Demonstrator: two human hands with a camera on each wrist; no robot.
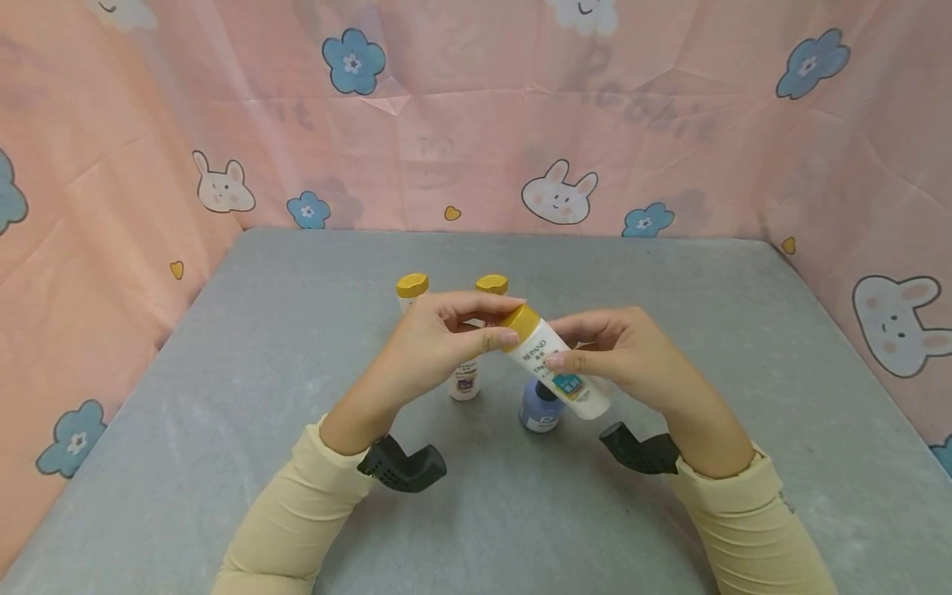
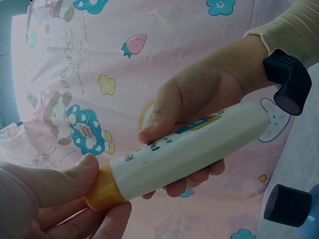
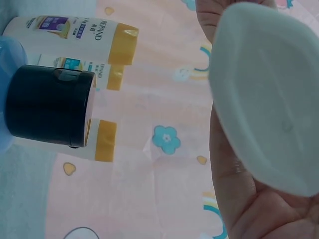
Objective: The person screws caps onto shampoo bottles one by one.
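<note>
A white shampoo-style bottle (image 1: 587,401) with a gold cap (image 1: 524,321) is held tilted above the table, cap end up and to the left. My left hand (image 1: 431,339) pinches the gold cap between thumb and fingers. My right hand (image 1: 640,359) grips the body, its thumb on the labelled front and its fingers behind. In the left wrist view the cap (image 2: 105,186) sits on the bottle's end. The right wrist view shows the pale bottle base (image 3: 271,99) close up. Below the held bottle stands a blue bottle (image 1: 539,415) with a black cap (image 3: 50,104).
Behind my left hand stand more white gold-capped bottles, one with a purple label (image 1: 464,382); two gold caps (image 1: 412,286) (image 1: 492,283) show farther back. The grey table (image 1: 297,330) meets a pink patterned cloth (image 1: 461,124) at the back and sides.
</note>
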